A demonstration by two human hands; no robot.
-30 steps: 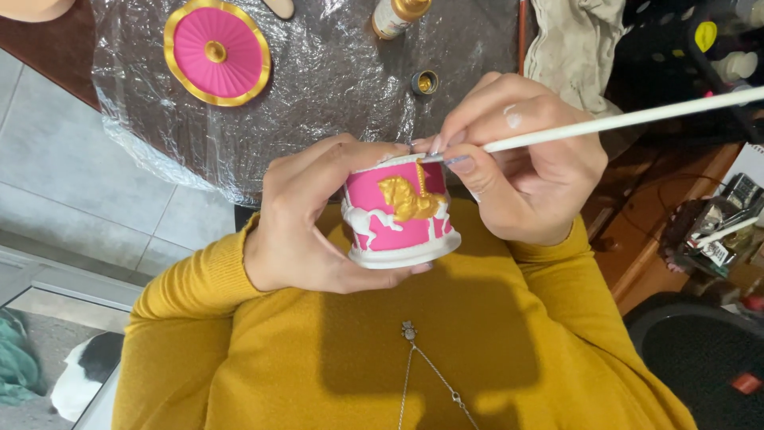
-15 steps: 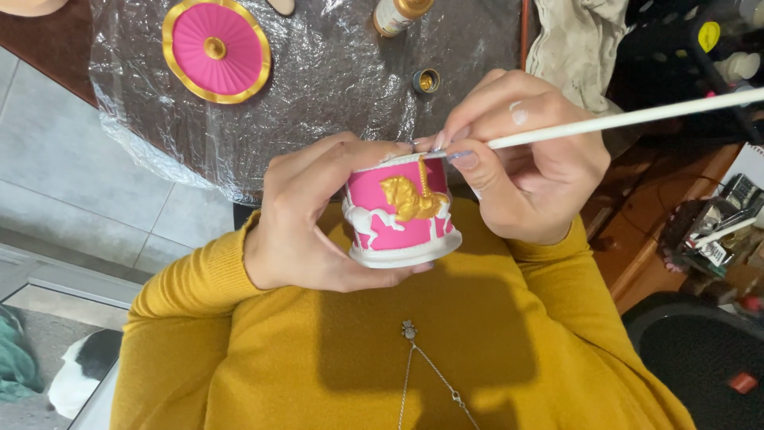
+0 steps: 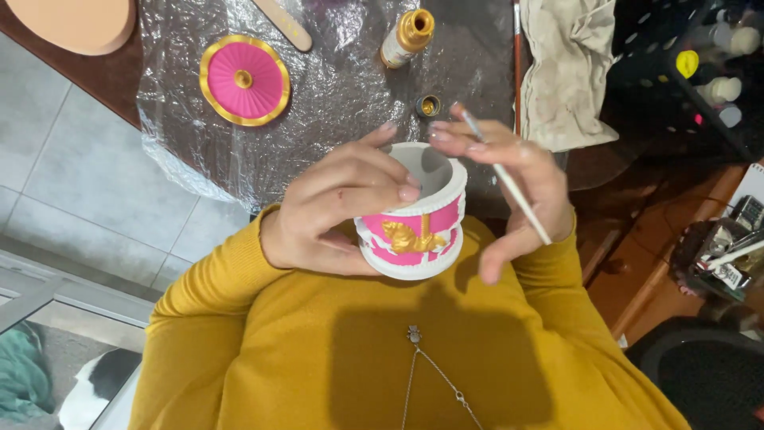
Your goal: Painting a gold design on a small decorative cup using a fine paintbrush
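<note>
Left hand clamped round pink carousel pot, likely light, brittle; right hand pinching paintbrush; best gripped by base.

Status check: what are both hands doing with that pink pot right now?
Left hand grips pink-and-white pot. Right hand holds thin brush, fingertips on the rim. Nothing in the way.

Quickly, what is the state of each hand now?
Left hand: closed around the pink and white pot.
Right hand: holding a thin paintbrush, fingers loosely spread.
</note>
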